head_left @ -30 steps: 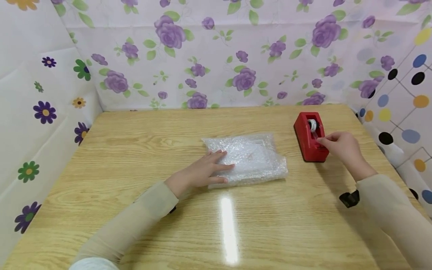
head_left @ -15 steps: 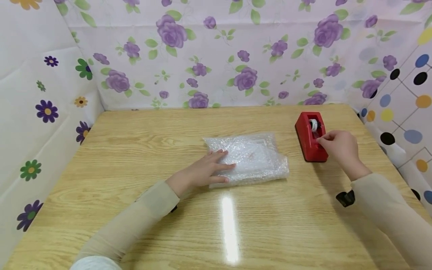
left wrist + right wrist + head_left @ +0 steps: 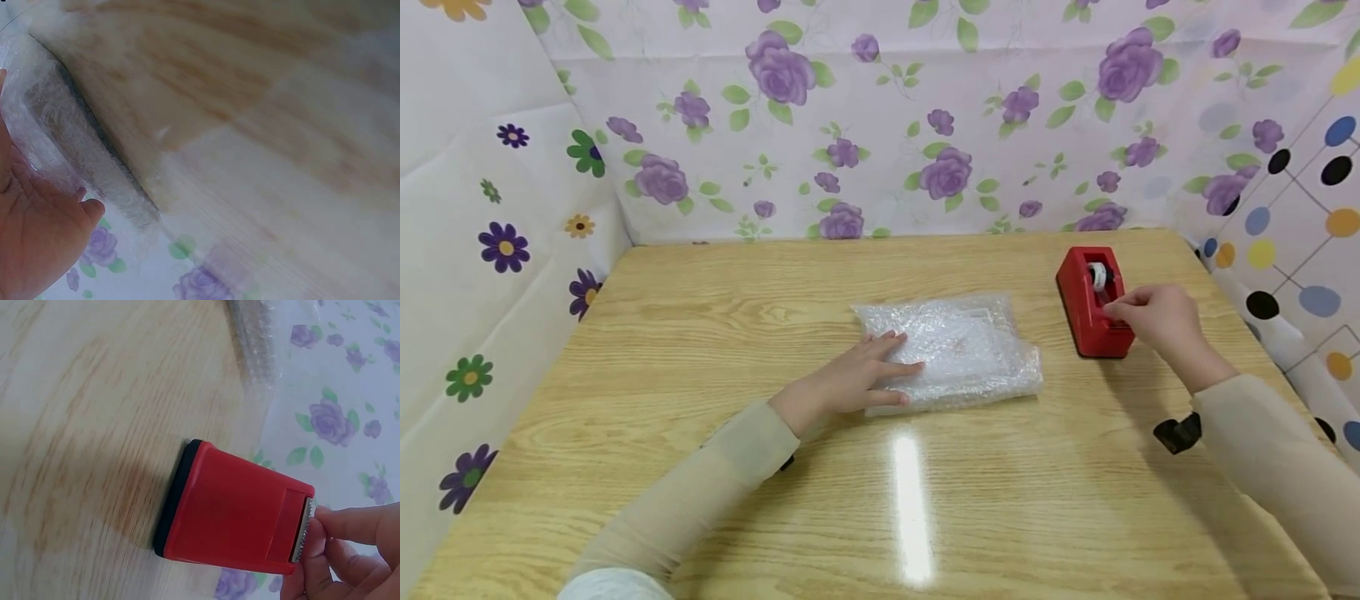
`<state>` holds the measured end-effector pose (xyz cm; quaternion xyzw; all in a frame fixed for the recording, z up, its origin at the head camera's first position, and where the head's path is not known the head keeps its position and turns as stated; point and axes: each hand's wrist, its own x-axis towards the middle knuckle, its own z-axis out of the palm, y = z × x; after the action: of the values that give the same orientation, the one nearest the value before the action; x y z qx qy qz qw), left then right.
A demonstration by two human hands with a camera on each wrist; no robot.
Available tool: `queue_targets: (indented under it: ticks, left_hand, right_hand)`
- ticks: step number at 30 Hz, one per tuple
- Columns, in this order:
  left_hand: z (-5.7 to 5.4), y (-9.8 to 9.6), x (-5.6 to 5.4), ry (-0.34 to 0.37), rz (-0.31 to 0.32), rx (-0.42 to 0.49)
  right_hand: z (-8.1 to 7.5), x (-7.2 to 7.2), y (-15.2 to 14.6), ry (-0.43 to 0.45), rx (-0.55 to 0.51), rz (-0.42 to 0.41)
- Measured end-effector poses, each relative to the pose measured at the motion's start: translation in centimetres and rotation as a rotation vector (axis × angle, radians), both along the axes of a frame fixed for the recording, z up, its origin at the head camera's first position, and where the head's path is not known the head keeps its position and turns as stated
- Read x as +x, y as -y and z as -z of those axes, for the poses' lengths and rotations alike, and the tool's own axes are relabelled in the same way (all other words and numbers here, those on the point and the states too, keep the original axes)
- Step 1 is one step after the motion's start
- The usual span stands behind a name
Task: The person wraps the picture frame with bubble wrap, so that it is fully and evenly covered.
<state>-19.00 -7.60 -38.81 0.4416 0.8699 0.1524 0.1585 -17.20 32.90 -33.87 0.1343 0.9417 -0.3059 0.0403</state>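
Observation:
Spread fingers of my left hand (image 3: 856, 379) rest on a flat package in clear bubble wrap (image 3: 958, 354) at mid-table. In the left wrist view, the palm (image 3: 40, 234) lies beside the crinkled wrap (image 3: 75, 125). To the right stands a red tape dispenser (image 3: 1078, 312) with a small roll of tape (image 3: 1099, 276) inside. My right hand (image 3: 1161, 321) pinches the end of the tape, thumb and forefinger together close over the cutter. The right wrist view has the metal teeth of the cutter (image 3: 302, 531) right beside those fingertips (image 3: 325, 515).
The wood-grain table (image 3: 722, 333) meets a flower-print sheet (image 3: 880, 125) at the back. Patterned sheets also hang at the left and right sides. A black strap piece (image 3: 1177, 433) sits under the right wrist. Light glares off the table front.
My right hand shifts a little toward me, then slightly back again, its pinch staying at the dispenser. The left hand and the package stay in place.

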Motion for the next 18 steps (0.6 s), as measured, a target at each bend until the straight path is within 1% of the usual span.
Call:
queue_targets:
  ticks: [6, 11, 15, 18]
  left_hand:
    - [0.0, -0.1, 0.1, 0.01, -0.005, -0.003]
    - [-0.1, -0.2, 0.2, 0.004, 0.005, 0.009]
    - [-0.2, -0.1, 0.2, 0.007, -0.003, 0.004]
    - [-0.2, -0.1, 0.1, 0.01, -0.008, -0.001]
  right_hand:
    - [-0.3, 0.2, -0.5, 0.043, -0.035, 0.006]
    - [-0.5, 0.2, -0.7, 0.07, -0.059, 0.021]
    - [-0.9, -0.2, -1.0, 0.107, -0.121, 0.036]
    - [-1.1, -0.4, -1.6, 0.154, -0.177, 0.022]
